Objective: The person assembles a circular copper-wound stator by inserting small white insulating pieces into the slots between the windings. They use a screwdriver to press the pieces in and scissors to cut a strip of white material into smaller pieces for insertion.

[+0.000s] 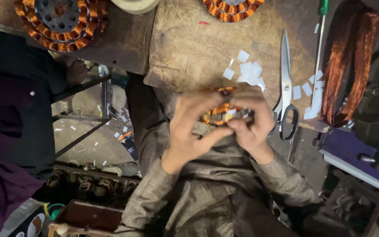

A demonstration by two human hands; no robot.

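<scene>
Both my hands hold a small round motor stator with copper windings [221,109] in front of my chest, at the near edge of a worn wooden workbench [189,48]. My left hand [194,127] wraps the stator's left side, fingers curled over the top. My right hand [253,118] grips its right side, thumb pressed toward the centre. Most of the stator is hidden by my fingers. Several small white paper pieces [248,72] lie on the bench just beyond my hands.
Scissors [285,87] lie right of my hands, beside a green-handled screwdriver [320,48] and a hank of copper wire [347,61]. Two larger wound stators [60,22] [232,8] and a tape roll [134,4] sit at the far edge. Another person's dark sleeve [9,101] fills the left.
</scene>
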